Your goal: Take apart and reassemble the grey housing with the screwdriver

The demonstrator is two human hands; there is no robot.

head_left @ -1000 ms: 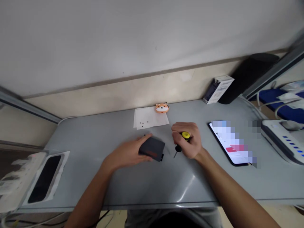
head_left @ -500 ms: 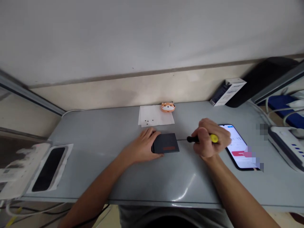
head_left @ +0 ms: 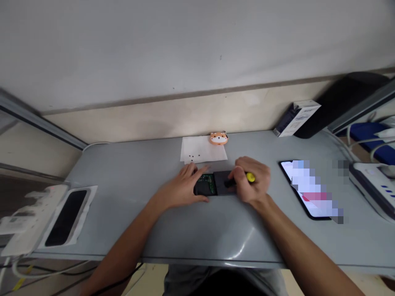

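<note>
A small dark box-shaped device (head_left: pixel 220 181) lies in the middle of the grey table (head_left: pixel 129 181), partly slid apart, with a green circuit board (head_left: pixel 207 183) exposed at its left end. My left hand (head_left: pixel 182 187) holds that left end flat against the table. My right hand (head_left: pixel 251 181) grips a screwdriver with a yellow-capped black handle (head_left: pixel 250 177) and rests on the device's dark cover at its right end. The screwdriver's shaft is hidden under my fingers.
A white paper sheet (head_left: pixel 203 151) with several tiny dark screws lies behind the device, beside an orange animal figure (head_left: pixel 219 138). A lit phone (head_left: pixel 308 189) lies right; a white box (head_left: pixel 296 118), chargers and cables stand far right. A dark phone on white packaging (head_left: pixel 66 213) lies left.
My right hand moved left from beside the phone onto the device. The dark cover has shifted right, exposing the green circuit board, which was hidden before.
</note>
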